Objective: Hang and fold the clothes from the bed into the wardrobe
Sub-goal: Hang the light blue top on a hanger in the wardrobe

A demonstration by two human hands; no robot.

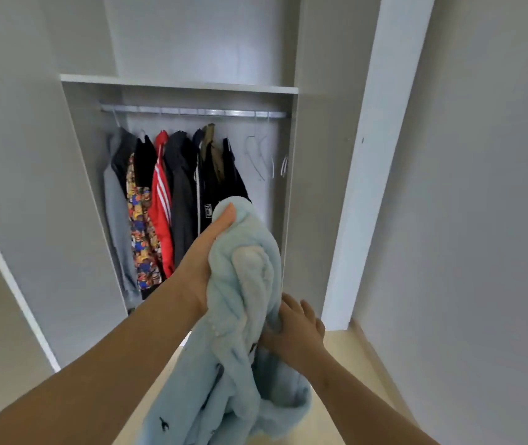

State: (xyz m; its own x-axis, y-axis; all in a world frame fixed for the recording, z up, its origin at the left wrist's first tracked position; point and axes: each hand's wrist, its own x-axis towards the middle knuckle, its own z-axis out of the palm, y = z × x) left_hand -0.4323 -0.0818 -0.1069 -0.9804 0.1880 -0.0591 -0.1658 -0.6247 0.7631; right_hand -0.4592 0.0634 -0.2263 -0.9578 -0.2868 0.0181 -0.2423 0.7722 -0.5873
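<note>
While 2 hands (214,242) (296,332) grip fleece (249,293), wardrobe (179,83) ahead

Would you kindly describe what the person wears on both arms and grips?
Nothing shows: the left arm and right arm are bare, with no sleeves, watch or bracelets. The left grip and right grip wear no gloves.

A pale blue fleece garment (246,284) before the open wardrobe (179,83)
Bunched, twisted, held aloft; hung clothes (163,200) crowd the rail's (192,111) left and middle.
</note>
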